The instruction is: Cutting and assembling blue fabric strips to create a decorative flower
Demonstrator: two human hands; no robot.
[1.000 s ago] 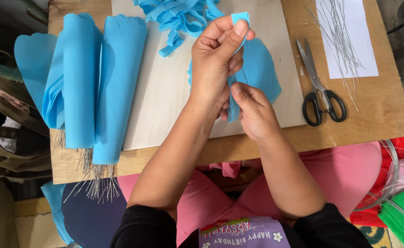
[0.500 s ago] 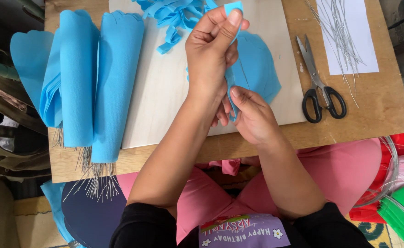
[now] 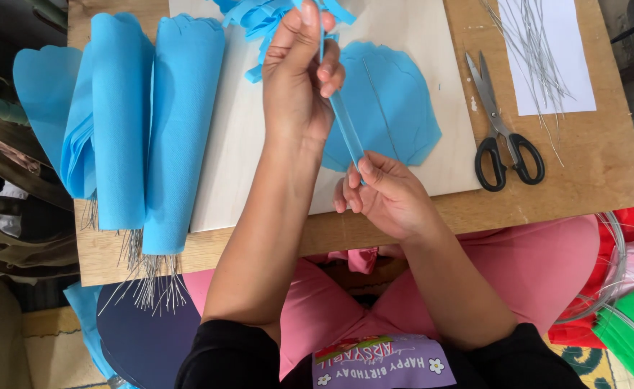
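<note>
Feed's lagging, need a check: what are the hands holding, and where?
Both hold a blue paper strip: left hand pinches its upper part, right hand its lower end.

Your left hand [image 3: 299, 79] pinches the top of a thin blue strip [image 3: 346, 126], your right hand [image 3: 385, 194] grips its lower end (pulled taut). Blue petal [image 3: 396, 108] on the board [image 3: 245, 158] behind, scissors [image 3: 501, 130] right.

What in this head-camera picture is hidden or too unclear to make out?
- Top of the blue paper strip: covered by the left hand and cut off by the upper edge.
- Pile of blue paper pieces: cut by the top edge.
- Part of the blue petal sheet: behind both hands; the right hand covers its lower edge.
- Thin wires on the white sheet: too fine to count.
</note>
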